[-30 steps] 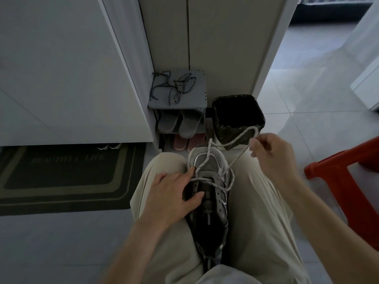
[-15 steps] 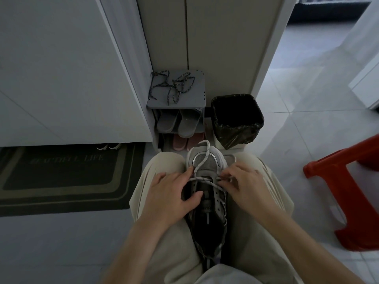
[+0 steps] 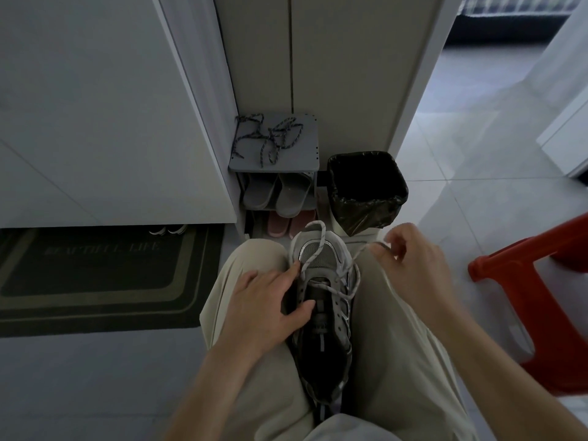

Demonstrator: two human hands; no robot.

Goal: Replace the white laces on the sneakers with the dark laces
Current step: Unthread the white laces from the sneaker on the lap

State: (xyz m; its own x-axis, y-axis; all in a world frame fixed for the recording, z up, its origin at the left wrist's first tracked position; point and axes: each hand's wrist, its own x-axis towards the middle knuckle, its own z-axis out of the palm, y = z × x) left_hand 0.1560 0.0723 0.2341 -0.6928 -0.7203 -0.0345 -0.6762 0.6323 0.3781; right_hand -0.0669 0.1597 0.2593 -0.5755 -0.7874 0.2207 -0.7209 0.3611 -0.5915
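Observation:
A grey sneaker [image 3: 321, 316] lies between my knees, toe pointing away from me. My left hand [image 3: 270, 300] holds its left side, thumb inside the opening and forefinger on the white lace [image 3: 313, 254]. That lace is partly loosened and loops over the toe. My right hand [image 3: 410, 259] pinches a strand of the white lace and holds it taut, out to the right of the toe. The dark speckled laces [image 3: 270, 138] lie in a tangle on top of a small grey shoe rack [image 3: 305, 160] ahead.
Grey slippers [image 3: 276, 192] and pink slippers [image 3: 281, 226] sit on the rack's shelves. A black-lined bin [image 3: 366, 189] stands right of the rack. A red plastic stool [image 3: 547, 297] is at my right, a dark doormat [image 3: 95, 278] at my left, white cabinets behind.
My right hand went down to the eyelets, then pulled out to the right again with a strand of white lace. My left hand stayed on the sneaker.

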